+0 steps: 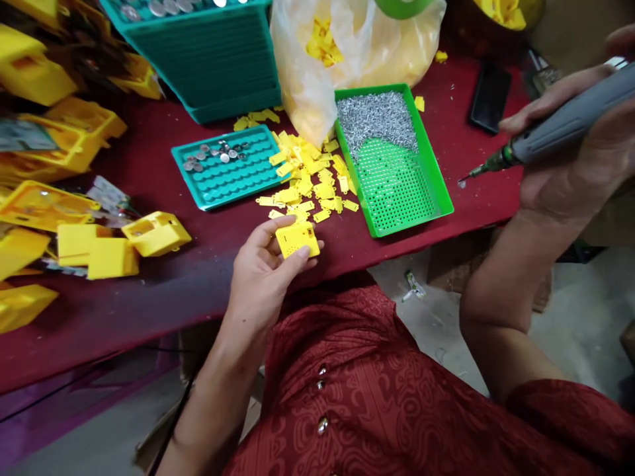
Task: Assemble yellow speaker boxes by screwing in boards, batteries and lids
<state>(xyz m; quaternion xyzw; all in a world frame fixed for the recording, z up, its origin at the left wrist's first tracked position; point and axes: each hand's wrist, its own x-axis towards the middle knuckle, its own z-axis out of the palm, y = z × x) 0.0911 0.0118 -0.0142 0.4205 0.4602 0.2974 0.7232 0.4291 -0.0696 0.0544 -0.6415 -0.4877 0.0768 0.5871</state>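
My left hand (265,268) holds a small square yellow plastic case (297,240) between thumb and fingers, over the table's front edge. At the right, my right hand (570,145) is wrapped round a grey electric screwdriver (570,119), whose tip points left above the red cloth. A green tray (431,168) with many small silver screws (380,119) in its far part lies between the two hands. Just beyond my left hand is a loose pile of small yellow plastic pieces (325,190). A teal tray (208,198) beside the pile carries several round silver cells (225,158).
Yellow housings (113,258) with wires crowd the left side. Stacked teal trays (228,73) and a plastic bag (307,99) of yellow parts stand at the back. A black phone (490,98) lies at the back right, near a bowl (466,33) of yellow pieces.
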